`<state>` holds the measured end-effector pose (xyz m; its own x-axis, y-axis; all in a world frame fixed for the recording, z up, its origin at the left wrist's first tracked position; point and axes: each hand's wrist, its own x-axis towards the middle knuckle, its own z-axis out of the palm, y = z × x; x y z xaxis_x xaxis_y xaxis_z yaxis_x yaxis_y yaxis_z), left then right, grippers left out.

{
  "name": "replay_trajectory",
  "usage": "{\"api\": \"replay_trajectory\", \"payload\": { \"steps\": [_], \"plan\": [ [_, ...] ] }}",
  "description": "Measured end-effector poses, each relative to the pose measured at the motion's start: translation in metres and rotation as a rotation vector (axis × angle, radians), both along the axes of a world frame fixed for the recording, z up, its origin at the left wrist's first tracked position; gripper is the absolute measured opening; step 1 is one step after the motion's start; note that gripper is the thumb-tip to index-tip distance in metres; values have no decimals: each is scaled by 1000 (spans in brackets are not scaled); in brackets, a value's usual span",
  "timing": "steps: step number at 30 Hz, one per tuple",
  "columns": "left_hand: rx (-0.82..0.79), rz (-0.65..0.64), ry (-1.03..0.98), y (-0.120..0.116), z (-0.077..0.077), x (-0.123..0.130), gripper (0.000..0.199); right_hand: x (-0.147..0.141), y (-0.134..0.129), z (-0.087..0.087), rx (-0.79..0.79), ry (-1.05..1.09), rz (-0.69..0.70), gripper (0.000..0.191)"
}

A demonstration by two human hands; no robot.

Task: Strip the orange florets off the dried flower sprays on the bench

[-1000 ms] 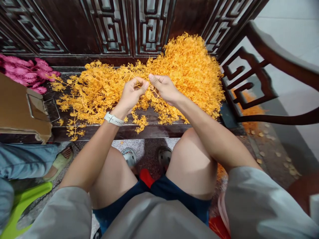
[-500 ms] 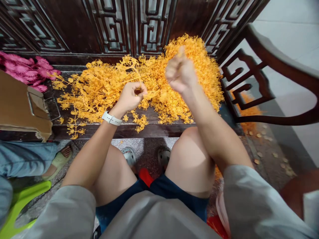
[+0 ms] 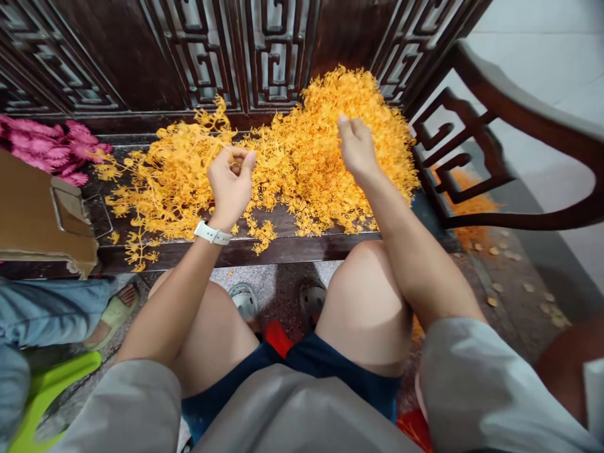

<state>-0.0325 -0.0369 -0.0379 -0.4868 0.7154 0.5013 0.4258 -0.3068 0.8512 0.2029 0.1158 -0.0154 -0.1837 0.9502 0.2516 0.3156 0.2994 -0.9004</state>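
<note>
My left hand (image 3: 231, 179) is curled in, thumb and forefinger nearly together, pinching the stem of one yellow sprig (image 3: 214, 119), which slants up and to the left from my fingers, above the looser spread (image 3: 165, 170) of yellow sprigs on the dark wooden bench (image 3: 283, 248); my right hand (image 3: 356, 145) is loosely fisted with the thumb raised, in front of the dense yellow pile (image 3: 349, 94); I cannot tell whether its fingers are closed on anything or touching the pile; the two hands are well apart.

Counting, I have two yellow masses that run together in the middle, their sprigs too tangled to number; one pale watch (image 3: 212, 233) on my left wrist; one cardboard box (image 3: 33, 207) at the left, with one cluster of pink flowers (image 3: 51, 148) behind it; one carved armrest (image 3: 533, 104) at the right; two light shoes (image 3: 245, 302) on my feet; one sandalled foot (image 3: 113, 314) of another person at the left.
</note>
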Motion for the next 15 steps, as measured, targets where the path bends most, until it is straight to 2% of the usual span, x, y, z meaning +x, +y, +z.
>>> {"api": "replay_trajectory", "payload": {
  "steps": [2, 4, 6, 9, 12, 15],
  "plan": [
    [2, 59, 38, -4, -1, 13, 34, -18, -24, 5, -190, 114, 73, 70],
    [-5, 90, 93, -9, -1, 26, 28, -40, -49, 7, -352, 232, 209, 73],
    [-16, 78, 170, -14, -2, 37, 24, -63, -69, 7, -398, 314, 289, 76],
    [-32, 2, 286, -21, -5, 49, 22, -86, -81, 4, -330, 372, 215, 76],
    [-53, -81, 319, -24, -10, 54, 19, -90, -77, 0, -216, 326, 119, 70],
    [-76, -110, 307, -25, -11, 53, 16, -81, -70, 0, -135, 229, 166, 65]
  ]
}}
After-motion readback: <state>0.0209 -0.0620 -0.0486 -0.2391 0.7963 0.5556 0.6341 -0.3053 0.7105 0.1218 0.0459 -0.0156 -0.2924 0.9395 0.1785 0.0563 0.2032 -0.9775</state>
